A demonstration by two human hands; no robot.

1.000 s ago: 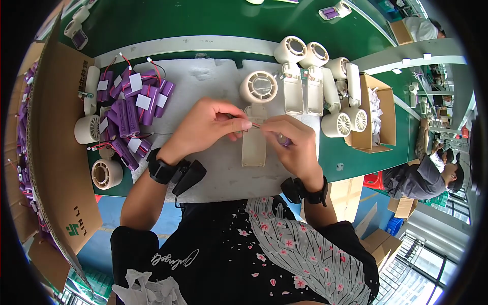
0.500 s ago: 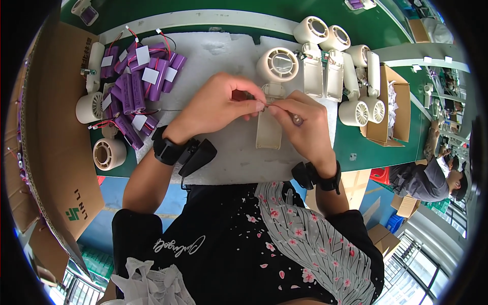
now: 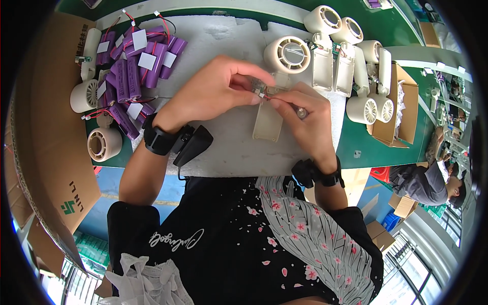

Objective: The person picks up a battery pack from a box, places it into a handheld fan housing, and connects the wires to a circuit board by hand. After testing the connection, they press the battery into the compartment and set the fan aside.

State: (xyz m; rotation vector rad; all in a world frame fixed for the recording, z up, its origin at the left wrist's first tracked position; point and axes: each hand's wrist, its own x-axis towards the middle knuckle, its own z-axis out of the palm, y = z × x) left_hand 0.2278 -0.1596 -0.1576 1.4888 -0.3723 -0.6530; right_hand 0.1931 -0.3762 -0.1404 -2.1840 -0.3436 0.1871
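Note:
My left hand (image 3: 213, 94) pinches a small circuit board (image 3: 258, 88) between thumb and fingers. At the board's edge, my right hand (image 3: 309, 113) has its thumb and forefinger closed on a thin red wire (image 3: 269, 98), its end touching or very near the board. A small round shiny end (image 3: 302, 113) of something pokes out of the right palm; its kind is hidden. Under both hands lies an opened cream handheld fan (image 3: 268, 121), its round head (image 3: 287, 54) pointing away from me and its hollow handle partly covered by my fingers.
Purple battery packs (image 3: 122, 79) with wires and white pads are heaped at left, beside cream fans (image 3: 104, 144) and a tall cardboard box (image 3: 66, 127). More opened fans (image 3: 323, 66) stand back right, near an open carton (image 3: 405, 114). A white foam mat (image 3: 229, 152) covers the bench.
My left fingers have opened out somewhat, so the circuit board shows more. The right hand stays close against it with the wire. The whole view has shifted slightly.

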